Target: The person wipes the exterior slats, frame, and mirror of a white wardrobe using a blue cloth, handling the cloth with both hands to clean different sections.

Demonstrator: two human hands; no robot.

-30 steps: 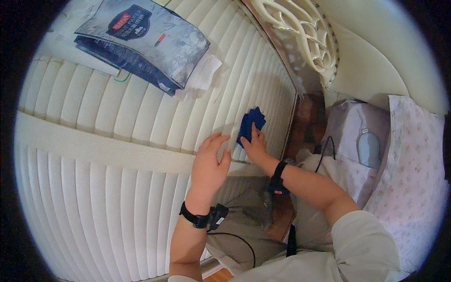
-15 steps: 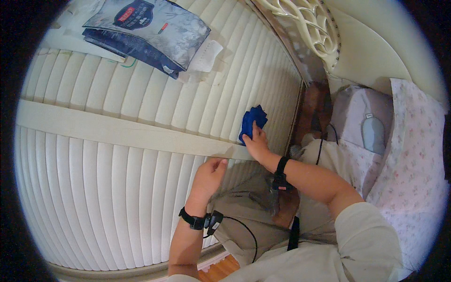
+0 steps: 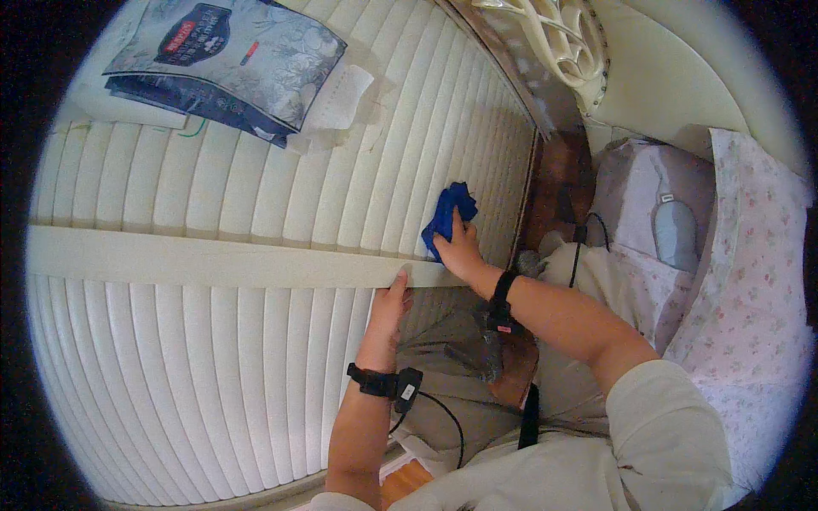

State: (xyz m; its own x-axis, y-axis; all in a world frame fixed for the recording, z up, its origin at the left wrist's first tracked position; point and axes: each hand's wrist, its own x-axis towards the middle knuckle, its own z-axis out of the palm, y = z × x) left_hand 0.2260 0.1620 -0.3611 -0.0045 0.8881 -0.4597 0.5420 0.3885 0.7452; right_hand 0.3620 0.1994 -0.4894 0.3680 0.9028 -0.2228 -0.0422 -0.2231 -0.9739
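My right hand (image 3: 460, 247) holds the blue cloth (image 3: 446, 207) bunched against the panel (image 3: 332, 200) at its fingertips, while my left hand (image 3: 392, 302), nearer me, rests its thumb on the strip (image 3: 213, 260), fingers curled below, whether gripping I cannot tell.

left hand (image 3: 391, 300): thumb now over flat board (image 3: 213, 261) | blue cloth (image 3: 442, 220): more bunched at right fingers (image 3: 457, 226)

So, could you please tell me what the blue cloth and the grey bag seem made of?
Blue cloth: probably soft fabric, matte, since it bunches into folds. Grey bag: likely plastic film or coated paper, smooth, judging by its folded side.
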